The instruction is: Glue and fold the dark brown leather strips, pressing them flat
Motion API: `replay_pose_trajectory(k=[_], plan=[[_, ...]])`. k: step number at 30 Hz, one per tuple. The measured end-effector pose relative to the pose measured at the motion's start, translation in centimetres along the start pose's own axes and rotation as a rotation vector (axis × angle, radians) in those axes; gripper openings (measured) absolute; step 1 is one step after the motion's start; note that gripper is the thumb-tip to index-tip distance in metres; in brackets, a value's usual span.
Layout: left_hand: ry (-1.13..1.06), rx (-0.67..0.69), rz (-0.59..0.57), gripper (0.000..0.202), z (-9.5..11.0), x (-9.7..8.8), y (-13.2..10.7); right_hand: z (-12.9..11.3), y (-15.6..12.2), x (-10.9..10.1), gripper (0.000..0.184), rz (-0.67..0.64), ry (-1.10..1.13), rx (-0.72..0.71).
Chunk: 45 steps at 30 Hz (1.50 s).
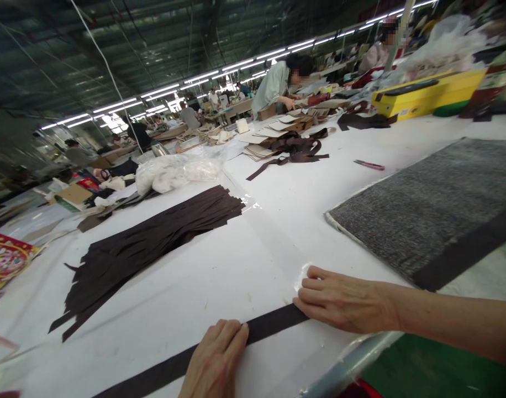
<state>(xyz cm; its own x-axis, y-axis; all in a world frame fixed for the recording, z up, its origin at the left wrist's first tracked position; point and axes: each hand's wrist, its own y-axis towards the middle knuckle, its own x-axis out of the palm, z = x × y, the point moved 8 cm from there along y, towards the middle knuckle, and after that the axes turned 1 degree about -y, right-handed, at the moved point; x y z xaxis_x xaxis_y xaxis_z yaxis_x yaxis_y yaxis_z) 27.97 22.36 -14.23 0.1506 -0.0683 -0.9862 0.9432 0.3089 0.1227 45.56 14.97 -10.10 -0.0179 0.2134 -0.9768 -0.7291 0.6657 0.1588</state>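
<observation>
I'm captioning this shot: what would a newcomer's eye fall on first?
Probably the left hand and right hand in the foreground, both on one dark strip. Beyond them, left of centre, lies a thick bundle of dark strips. At upper right, the bright yellow box stands out on the white tabletop.

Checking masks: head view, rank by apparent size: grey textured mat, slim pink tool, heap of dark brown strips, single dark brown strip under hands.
1. Grey mat
2. Heap of strips
3. Single strip, visible part
4. Pink tool
</observation>
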Motion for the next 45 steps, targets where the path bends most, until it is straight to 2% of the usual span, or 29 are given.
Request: replay_pose_trajectory(k=[5, 7, 11, 15, 18, 21, 26, 34, 45], plan=[[0.089, -0.022, -0.102, 0.078, 0.6, 0.8, 1.4, 0.4, -1.3, 0.3, 0.026, -0.035, 0.017, 0.023], [0.130, -0.025, -0.101, 0.082, 0.8, 0.9, 1.7, 0.6, -1.8, 0.3, 0.024, -0.042, 0.009, 0.040], [0.173, -0.046, 0.013, 0.080, 0.9, 0.2, 1.6, 1.0, -2.6, 0.1, 0.022, -0.074, 0.006, 0.059], [0.151, 0.013, 0.116, 0.060, 1.7, -1.1, 2.2, 1.3, -3.3, -0.3, 0.021, -0.096, 0.008, 0.073], [0.105, 0.066, 0.162, 0.048, 3.1, -1.9, 3.9, 1.3, -3.5, -0.4, 0.023, -0.080, -0.009, 0.075], [0.050, 0.124, 0.187, 0.049, 5.4, -1.9, 6.3, 1.1, -3.7, -0.3, 0.022, -0.062, -0.025, 0.080], [0.022, 0.181, 0.124, 0.043, 8.0, -0.2, 8.9, 1.3, -4.1, -0.1, 0.022, -0.056, -0.041, 0.101], [0.137, 0.163, 0.057, 0.063, 8.6, 0.4, 9.8, 1.7, -5.6, -0.6, 0.024, -0.057, -0.081, 0.144], [0.270, 0.083, 0.062, 0.064, 10.1, 0.4, 10.8, 1.9, -8.0, -1.0, 0.027, -0.059, -0.104, 0.244]])
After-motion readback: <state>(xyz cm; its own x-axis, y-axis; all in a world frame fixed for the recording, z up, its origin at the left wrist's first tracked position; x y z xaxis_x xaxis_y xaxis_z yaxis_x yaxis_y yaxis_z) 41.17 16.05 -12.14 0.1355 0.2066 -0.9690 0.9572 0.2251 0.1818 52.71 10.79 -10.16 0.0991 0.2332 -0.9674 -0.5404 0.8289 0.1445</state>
